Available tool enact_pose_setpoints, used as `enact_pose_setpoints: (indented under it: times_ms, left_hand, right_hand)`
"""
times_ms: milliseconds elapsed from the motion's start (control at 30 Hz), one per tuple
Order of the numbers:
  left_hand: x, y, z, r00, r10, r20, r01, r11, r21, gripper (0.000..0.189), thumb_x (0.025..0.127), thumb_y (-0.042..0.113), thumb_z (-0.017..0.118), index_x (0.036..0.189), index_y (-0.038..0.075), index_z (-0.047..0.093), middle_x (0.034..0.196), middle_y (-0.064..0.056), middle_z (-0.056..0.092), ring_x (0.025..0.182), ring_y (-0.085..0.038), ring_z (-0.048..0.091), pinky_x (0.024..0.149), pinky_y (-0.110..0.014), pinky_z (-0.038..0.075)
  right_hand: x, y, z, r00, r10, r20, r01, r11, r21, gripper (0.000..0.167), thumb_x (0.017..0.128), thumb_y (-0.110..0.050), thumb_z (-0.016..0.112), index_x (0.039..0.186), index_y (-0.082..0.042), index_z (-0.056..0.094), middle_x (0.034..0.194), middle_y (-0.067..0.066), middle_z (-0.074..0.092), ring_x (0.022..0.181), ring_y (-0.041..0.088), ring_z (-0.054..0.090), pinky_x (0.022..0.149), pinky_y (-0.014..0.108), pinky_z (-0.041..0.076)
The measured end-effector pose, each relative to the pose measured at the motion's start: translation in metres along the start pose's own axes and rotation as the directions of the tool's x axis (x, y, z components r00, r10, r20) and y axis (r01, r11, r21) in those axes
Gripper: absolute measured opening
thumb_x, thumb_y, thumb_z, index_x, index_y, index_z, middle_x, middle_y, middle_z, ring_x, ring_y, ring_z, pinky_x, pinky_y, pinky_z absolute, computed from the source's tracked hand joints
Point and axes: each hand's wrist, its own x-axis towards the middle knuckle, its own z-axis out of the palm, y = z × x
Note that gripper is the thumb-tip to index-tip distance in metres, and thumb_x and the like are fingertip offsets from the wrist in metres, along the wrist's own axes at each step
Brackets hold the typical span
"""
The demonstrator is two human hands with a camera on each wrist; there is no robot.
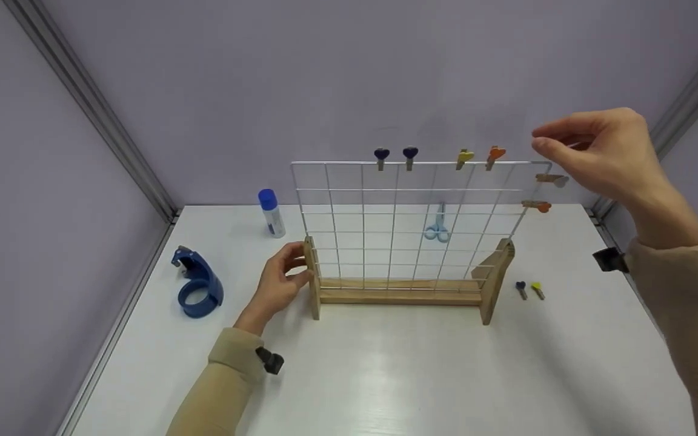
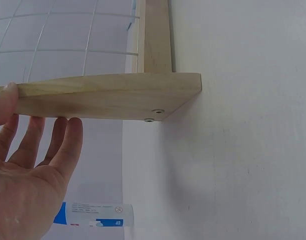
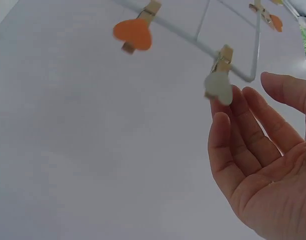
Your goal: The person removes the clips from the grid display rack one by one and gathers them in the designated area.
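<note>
A white wire grid [image 1: 379,189] stands upright in a wooden stand [image 1: 400,297]. My left hand [image 1: 279,278] grips the stand's left side panel [image 2: 108,95], thumb on one edge and fingers on the other. Beside the grid's upper right corner, my right hand [image 1: 606,154] is raised with loosely bent fingers and nothing held. A pale heart clothespin [image 3: 219,82] clipped to the grid's right wire is nearest to it, with an orange heart clothespin [image 1: 537,206] lower down. Along the top wire sit two dark blue clothespins [image 1: 410,154], a yellow clothespin [image 1: 465,158] and another orange clothespin [image 1: 495,155].
A dark blue clothespin [image 1: 521,289] and a yellow clothespin [image 1: 537,290] lie right of the stand. Light blue scissors [image 1: 438,230] lie behind the grid. To the left are a blue-capped glue stick [image 1: 271,213] and a blue tape dispenser [image 1: 206,281].
</note>
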Motion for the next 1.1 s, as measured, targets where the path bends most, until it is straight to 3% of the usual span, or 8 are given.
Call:
enact_pose_setpoints:
  times_ms: [267,467,600,800,967,1100]
  left_hand:
    - [0.000,0.001,0.001,1.000,0.013,0.006,-0.013,1.000,0.002,0.057,0.099,-0.011,0.070,0.152,0.005,0.061,0.152,-0.020,0.066,0.142,-0.039,0.065,0.121,-0.058,0.059]
    - [0.000,0.002,0.001,1.000,0.002,0.016,-0.002,1.000,0.012,0.057,0.100,-0.010,0.070,0.154,0.005,0.060,0.154,-0.019,0.065,0.144,-0.039,0.064,0.122,-0.056,0.059]
    - [0.000,0.002,0.001,1.000,0.000,0.012,0.000,1.000,0.009,0.058,0.099,-0.011,0.071,0.153,0.006,0.061,0.154,-0.019,0.066,0.143,-0.039,0.065,0.120,-0.056,0.059]
    - [0.001,0.000,0.001,1.000,-0.008,0.012,0.008,1.000,0.003,0.057,0.100,-0.010,0.072,0.153,0.007,0.061,0.153,-0.018,0.066,0.142,-0.037,0.065,0.121,-0.056,0.059]
    - [0.001,-0.002,0.000,1.000,-0.017,-0.001,0.017,1.000,0.018,0.057,0.099,-0.010,0.072,0.152,0.009,0.063,0.152,-0.017,0.067,0.141,-0.036,0.066,0.121,-0.055,0.058]
    - [0.001,-0.002,-0.001,1.000,-0.018,-0.005,0.018,1.000,0.017,0.058,0.099,-0.010,0.072,0.152,0.010,0.063,0.152,-0.017,0.067,0.141,-0.035,0.066,0.121,-0.055,0.059]
  right_hand:
    - [0.009,-0.044,0.019,0.991,-0.131,0.025,0.129,0.989,0.077,0.025,0.101,-0.027,0.083,0.116,-0.008,0.088,0.089,-0.028,0.080,0.076,-0.002,0.075,0.067,0.009,0.056]
    - [0.011,-0.081,0.041,0.975,-0.200,0.094,0.196,0.979,0.048,0.022,0.101,-0.029,0.083,0.115,-0.013,0.089,0.100,-0.002,0.088,0.080,-0.004,0.074,0.072,0.008,0.057]
    - [0.015,-0.103,0.059,0.946,-0.292,0.139,0.296,0.955,-0.009,0.019,0.101,-0.025,0.083,0.115,-0.014,0.089,0.106,0.007,0.088,0.084,-0.003,0.073,0.079,0.008,0.056]
    - [0.023,-0.121,0.085,0.887,-0.416,0.202,0.427,0.904,-0.008,0.017,0.101,-0.016,0.082,0.113,-0.007,0.088,0.105,0.009,0.088,0.094,0.021,0.083,0.084,0.006,0.056]
    - [0.031,-0.131,0.101,0.875,-0.418,0.245,0.428,0.904,0.017,0.016,0.100,-0.012,0.081,0.113,-0.005,0.088,0.105,0.012,0.088,0.094,0.025,0.085,0.084,0.008,0.059]
    - [0.034,-0.137,0.110,0.870,-0.401,0.287,0.414,0.910,0.018,0.016,0.101,-0.011,0.080,0.113,-0.004,0.088,0.104,0.012,0.088,0.093,0.024,0.086,0.087,0.026,0.070]
